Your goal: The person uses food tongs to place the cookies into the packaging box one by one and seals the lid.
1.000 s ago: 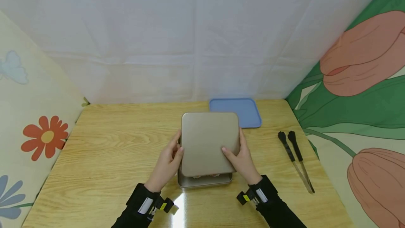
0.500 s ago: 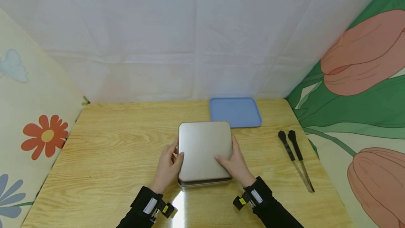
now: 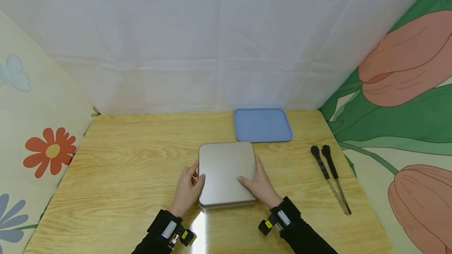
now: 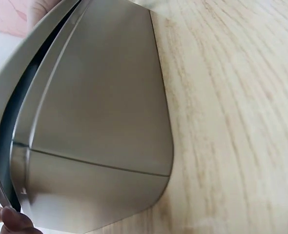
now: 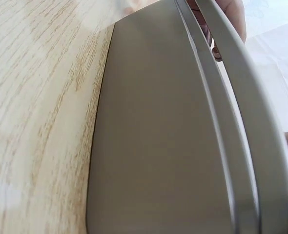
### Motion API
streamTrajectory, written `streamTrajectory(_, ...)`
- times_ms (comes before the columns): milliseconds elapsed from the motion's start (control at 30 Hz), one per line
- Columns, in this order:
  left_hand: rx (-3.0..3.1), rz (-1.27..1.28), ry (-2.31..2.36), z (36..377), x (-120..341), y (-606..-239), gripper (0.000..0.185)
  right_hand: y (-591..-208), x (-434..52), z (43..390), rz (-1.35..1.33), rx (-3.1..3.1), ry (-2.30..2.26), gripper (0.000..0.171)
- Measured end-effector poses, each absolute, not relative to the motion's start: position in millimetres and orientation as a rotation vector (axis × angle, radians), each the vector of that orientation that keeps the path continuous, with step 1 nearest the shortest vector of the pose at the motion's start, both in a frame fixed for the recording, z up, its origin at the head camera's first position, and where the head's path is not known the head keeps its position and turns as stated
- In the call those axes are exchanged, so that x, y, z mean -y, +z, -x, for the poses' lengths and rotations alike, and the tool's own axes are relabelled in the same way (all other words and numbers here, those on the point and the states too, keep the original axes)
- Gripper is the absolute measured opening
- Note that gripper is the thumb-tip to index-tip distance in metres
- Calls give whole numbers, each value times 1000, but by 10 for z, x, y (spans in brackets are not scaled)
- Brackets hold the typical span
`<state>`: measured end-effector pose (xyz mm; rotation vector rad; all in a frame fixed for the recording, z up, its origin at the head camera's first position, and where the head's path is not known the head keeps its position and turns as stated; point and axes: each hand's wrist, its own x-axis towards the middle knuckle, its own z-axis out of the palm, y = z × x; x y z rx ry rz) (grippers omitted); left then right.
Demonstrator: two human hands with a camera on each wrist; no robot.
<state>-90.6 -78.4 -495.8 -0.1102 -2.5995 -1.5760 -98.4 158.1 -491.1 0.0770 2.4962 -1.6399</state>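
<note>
A square metal tin (image 4: 105, 97) stands on the wooden table, in front of the person. Its flat silvery lid (image 3: 226, 169) lies over the top. A narrow gap shows between the lid's rim (image 5: 261, 112) and the tin's body in both wrist views. The left hand (image 3: 187, 189) grips the lid's left side, thumb along the top edge. On the opposite side the right hand (image 3: 262, 186) holds the lid, with its thumb on the top face and fingers down the side. The inside of the tin is hidden.
Behind the tin, at the back of the table (image 3: 123, 167), lies a blue tray (image 3: 263, 125). Tongs (image 3: 330, 179) with black tips lie at the right. A white cloth (image 3: 159, 42) hangs behind, with patterned cloths at both sides.
Both hands have brought the lid down and toward the person onto the tin, covering the contents that showed at its front edge. More of the blue tray is visible now.
</note>
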Motion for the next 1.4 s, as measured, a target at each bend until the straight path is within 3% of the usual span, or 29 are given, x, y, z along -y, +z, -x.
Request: streamTrajectory(1400, 2602, 46, -1574, 878, 735, -5028, 53, -4979, -1577, 970, -117, -2419, -1628, 97)
